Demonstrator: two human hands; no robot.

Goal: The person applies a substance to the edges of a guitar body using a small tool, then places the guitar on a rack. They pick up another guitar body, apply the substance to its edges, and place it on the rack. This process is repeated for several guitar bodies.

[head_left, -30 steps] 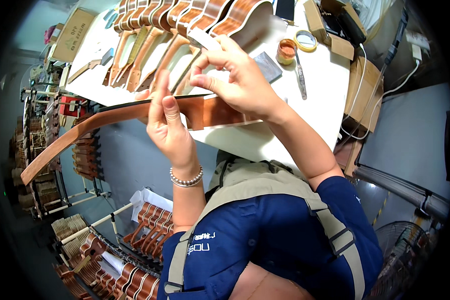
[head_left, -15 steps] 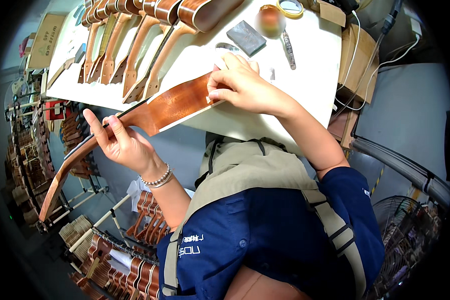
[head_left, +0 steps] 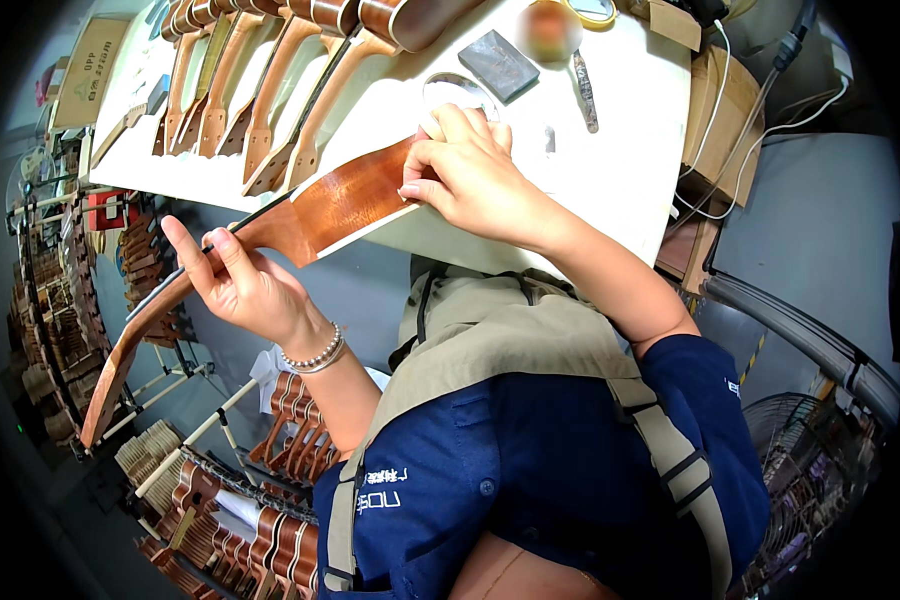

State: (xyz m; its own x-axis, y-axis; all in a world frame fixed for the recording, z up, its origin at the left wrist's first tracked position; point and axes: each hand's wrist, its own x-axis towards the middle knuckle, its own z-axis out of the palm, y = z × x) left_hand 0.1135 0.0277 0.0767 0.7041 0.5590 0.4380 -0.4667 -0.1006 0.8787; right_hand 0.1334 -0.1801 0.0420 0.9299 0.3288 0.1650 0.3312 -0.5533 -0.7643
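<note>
An unstrung brown wooden ukulele (head_left: 350, 197) with pale edging lies on its side across my front, its headstock toward the lower left. My left hand (head_left: 255, 285) holds the neck between thumb and fingers, with the index finger stretched out. At the body's right end, my right hand (head_left: 470, 175) has its fingers curled and pinched against the side. Whatever those fingertips hold, if anything, is hidden. Just beyond the right hand sits a pale round object (head_left: 460, 90), partly covered by it. A dark grey block (head_left: 499, 66) lies farther off on the white bench (head_left: 610, 190).
Several more ukuleles (head_left: 300, 90) rest at the bench's far left, necks toward me. A narrow dark tool (head_left: 584, 92), a blurred round container (head_left: 548, 32) and a yellow tape roll (head_left: 595, 12) lie at the back. Racks of wooden instruments (head_left: 270, 540) stand low on the left; a fan (head_left: 795, 470) is at right.
My right hand has shifted slightly left along the ukulele's side, uncovering more of the round object. The left hand keeps its hold on the neck.
</note>
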